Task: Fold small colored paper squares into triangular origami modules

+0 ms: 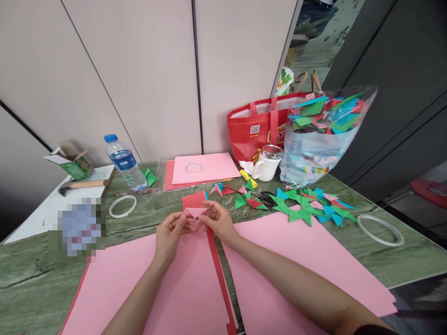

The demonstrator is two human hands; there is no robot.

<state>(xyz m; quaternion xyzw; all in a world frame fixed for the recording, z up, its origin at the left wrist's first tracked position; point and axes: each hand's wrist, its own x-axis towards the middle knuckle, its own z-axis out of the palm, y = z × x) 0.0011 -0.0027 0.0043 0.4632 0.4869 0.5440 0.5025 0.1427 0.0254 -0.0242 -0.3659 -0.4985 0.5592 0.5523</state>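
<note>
Between my two hands is a small folded piece of pink paper [196, 212], held above the large pink sheets. My left hand [171, 232] pinches its left end with thumb and fingers. At the other end, my right hand [220, 219] grips it, fingers bent. Just behind the fold lie small red paper pieces [193, 199] with a blue edge showing. Large pink sheets [139, 284] with red ones beneath spread under my left forearm; another pink stack [296, 246] lies under my right arm. Folded star rings [296, 209] in green, blue and pink sit to the right.
Tape rings [380, 230] lie at right and left. Along the back stand a water bottle [123, 163], a white mug [268, 164], a red bag [251, 125] and a plastic bag of folded paper [314, 153]. Scissors [268, 199], a yellow glue stick [248, 178] and a hammer [84, 185] also lie there.
</note>
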